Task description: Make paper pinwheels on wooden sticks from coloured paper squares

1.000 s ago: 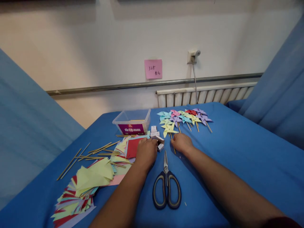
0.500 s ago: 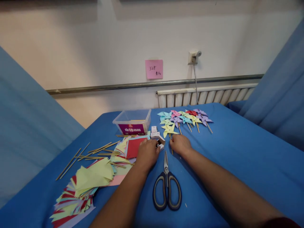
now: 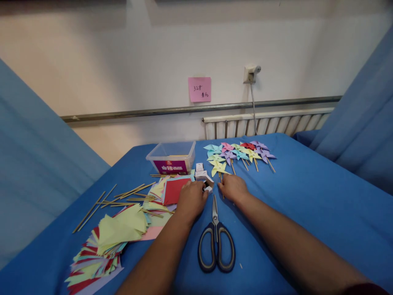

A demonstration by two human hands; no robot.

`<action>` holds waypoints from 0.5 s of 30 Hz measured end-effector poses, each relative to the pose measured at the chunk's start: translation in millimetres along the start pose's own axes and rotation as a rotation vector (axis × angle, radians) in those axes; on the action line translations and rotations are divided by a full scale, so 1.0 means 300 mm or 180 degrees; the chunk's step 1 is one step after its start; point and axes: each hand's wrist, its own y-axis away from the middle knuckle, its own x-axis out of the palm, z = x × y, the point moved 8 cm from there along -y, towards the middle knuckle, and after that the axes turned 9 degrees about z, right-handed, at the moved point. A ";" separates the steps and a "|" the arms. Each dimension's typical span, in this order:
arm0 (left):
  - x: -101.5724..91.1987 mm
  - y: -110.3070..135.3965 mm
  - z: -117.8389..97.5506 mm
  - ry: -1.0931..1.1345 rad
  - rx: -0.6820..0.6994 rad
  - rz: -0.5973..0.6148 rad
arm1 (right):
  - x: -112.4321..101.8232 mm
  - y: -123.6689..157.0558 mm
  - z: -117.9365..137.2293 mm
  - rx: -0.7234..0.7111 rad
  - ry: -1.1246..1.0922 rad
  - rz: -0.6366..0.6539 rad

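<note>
My left hand [image 3: 192, 200] is closed at the small open white box [image 3: 208, 189], its fingertips on the near side. Just behind stand other small white boxes [image 3: 201, 174]. My right hand [image 3: 233, 188] rests on the table with its fingers curled together, beside the wooden stick of a yellow paper pinwheel [image 3: 218, 168]; whatever is under the fingers is hidden. Between my forearms lie scissors [image 3: 215, 219], blades closed and pointing away from me. A red paper sheet [image 3: 174, 191] lies on the pile left of my left hand.
Several colored pinwheels [image 3: 241, 153] lie at the back right. A clear plastic tub [image 3: 171, 157] stands at the back left. Loose wooden sticks [image 3: 129, 194] and fanned paper sheets [image 3: 121, 227] cover the left side of the blue cloth [image 3: 307, 184]. Blue curtains [image 3: 362, 123] hang at both sides.
My right hand has shifted very slightly to the left. My left hand stays at the small white box, and the objects on the table keep their places.
</note>
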 end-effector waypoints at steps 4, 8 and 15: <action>0.003 -0.001 -0.004 0.0032 0.0021 0.0034 | 0.007 0.003 0.006 0.0048 0.0035 -0.0011; 0.002 -0.001 -0.004 0.0014 0.0007 0.0022 | 0.003 0.007 0.004 0.0110 0.0047 -0.0016; 0.004 0.001 -0.002 -0.0008 0.0026 -0.0001 | 0.006 0.012 0.007 0.0153 0.0082 0.0095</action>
